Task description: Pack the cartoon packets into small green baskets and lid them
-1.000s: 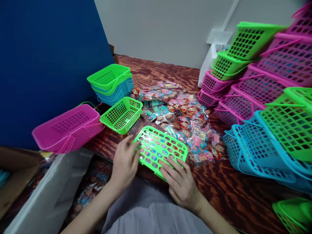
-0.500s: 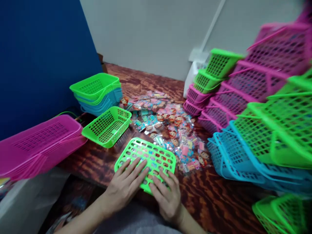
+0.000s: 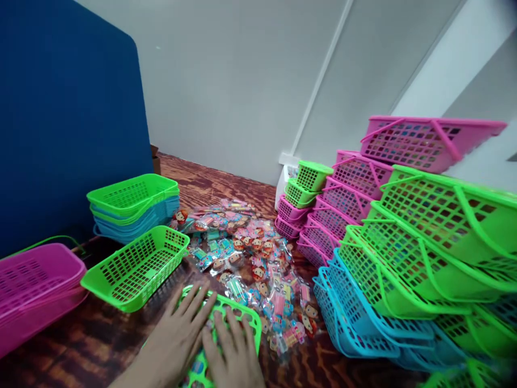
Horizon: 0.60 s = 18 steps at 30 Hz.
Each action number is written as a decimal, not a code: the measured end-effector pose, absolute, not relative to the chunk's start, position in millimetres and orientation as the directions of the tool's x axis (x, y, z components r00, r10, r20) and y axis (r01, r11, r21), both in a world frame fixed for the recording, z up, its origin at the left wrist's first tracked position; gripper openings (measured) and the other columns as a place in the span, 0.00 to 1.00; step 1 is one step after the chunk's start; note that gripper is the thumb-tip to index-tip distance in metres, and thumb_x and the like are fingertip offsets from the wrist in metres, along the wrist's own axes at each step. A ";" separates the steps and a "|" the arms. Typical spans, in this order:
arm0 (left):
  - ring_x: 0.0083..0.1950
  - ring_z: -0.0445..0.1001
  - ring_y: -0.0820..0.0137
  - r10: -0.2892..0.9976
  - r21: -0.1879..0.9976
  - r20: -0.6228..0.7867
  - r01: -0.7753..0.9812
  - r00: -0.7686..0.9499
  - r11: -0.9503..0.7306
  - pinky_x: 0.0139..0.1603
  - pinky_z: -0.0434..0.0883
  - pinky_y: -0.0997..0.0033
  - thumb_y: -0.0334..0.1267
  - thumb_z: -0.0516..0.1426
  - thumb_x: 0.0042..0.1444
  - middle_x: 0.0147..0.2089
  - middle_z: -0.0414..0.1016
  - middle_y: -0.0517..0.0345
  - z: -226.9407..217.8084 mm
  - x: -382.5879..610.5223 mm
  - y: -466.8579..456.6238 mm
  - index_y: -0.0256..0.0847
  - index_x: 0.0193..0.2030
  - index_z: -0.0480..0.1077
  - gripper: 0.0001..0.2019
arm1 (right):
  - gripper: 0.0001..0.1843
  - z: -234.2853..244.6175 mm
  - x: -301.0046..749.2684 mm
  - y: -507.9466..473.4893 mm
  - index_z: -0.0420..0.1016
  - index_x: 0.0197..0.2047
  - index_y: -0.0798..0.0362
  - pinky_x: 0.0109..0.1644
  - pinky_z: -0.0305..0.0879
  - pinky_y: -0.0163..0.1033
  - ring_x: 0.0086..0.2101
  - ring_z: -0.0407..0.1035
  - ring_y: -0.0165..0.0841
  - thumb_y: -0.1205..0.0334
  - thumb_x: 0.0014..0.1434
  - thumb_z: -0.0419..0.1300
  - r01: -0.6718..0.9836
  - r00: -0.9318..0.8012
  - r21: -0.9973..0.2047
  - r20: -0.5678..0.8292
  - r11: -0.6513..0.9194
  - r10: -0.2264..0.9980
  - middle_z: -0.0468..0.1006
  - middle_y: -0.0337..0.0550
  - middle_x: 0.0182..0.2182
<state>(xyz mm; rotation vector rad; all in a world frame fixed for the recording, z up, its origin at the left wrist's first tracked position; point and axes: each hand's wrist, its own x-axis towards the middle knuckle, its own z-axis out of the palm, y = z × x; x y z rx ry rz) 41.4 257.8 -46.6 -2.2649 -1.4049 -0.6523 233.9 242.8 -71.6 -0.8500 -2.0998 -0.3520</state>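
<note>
Both my hands lie flat on a green perforated lid (image 3: 242,318) at the bottom of the view. My left hand (image 3: 180,334) has its fingers spread across the lid's left part. My right hand (image 3: 232,350) rests beside it, fingers stretched out toward the far edge. Small colourful packets show through the lid's holes. Just beyond the lid lies a heap of small wrapped cartoon packets (image 3: 246,258) on the brown wooden table (image 3: 81,345). An empty green basket (image 3: 135,267) sits left of my hands.
A stack of green and blue baskets (image 3: 135,207) stands at the back left, and pink baskets (image 3: 34,285) lie at the far left. Tall tilted stacks of pink, green and blue baskets (image 3: 404,242) fill the right side. A blue panel (image 3: 68,118) rises on the left.
The view has tilted up and swung right, so my hands and the lid sit lower in the picture. My hands have drawn closer together on the lid.
</note>
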 end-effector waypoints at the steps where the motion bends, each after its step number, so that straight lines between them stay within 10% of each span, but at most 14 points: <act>1: 0.66 0.65 0.59 0.730 -0.088 0.566 0.908 0.384 -0.410 0.71 0.49 0.56 0.44 0.50 0.64 0.66 0.69 0.54 -54.9 42.0 257.7 0.49 0.61 0.71 0.21 | 0.29 -84.2 227.0 244.1 0.62 0.68 0.48 0.62 0.64 0.61 0.59 0.67 0.49 0.57 0.64 0.56 0.678 -0.458 -0.016 0.773 0.735 0.439 0.76 0.50 0.57; 12: 0.65 0.66 0.52 0.794 -0.057 0.506 0.932 0.336 -0.358 0.60 0.60 0.47 0.38 0.48 0.59 0.66 0.69 0.52 -66.7 37.2 254.0 0.53 0.63 0.68 0.26 | 0.29 -71.0 233.2 231.6 0.60 0.68 0.44 0.67 0.58 0.58 0.63 0.61 0.45 0.55 0.65 0.57 0.700 -0.574 -0.013 0.584 0.714 0.574 0.69 0.44 0.63; 15: 0.61 0.69 0.51 0.833 0.045 0.480 0.940 0.277 -0.338 0.60 0.59 0.45 0.40 0.48 0.61 0.61 0.72 0.45 -51.7 37.3 261.4 0.49 0.60 0.71 0.23 | 0.32 -37.4 250.6 242.3 0.56 0.69 0.43 0.67 0.57 0.56 0.64 0.59 0.43 0.45 0.66 0.54 0.570 -0.680 -0.191 0.437 0.799 0.589 0.67 0.44 0.65; 18: 0.53 0.72 0.54 0.919 0.292 0.312 0.895 0.243 -0.336 0.62 0.58 0.44 0.44 0.49 0.62 0.51 0.77 0.46 -22.6 37.3 278.7 0.46 0.53 0.75 0.19 | 0.21 -15.7 260.8 269.0 0.69 0.61 0.45 0.67 0.54 0.57 0.63 0.59 0.42 0.51 0.67 0.52 0.607 -0.431 -0.564 0.358 0.560 0.828 0.72 0.46 0.60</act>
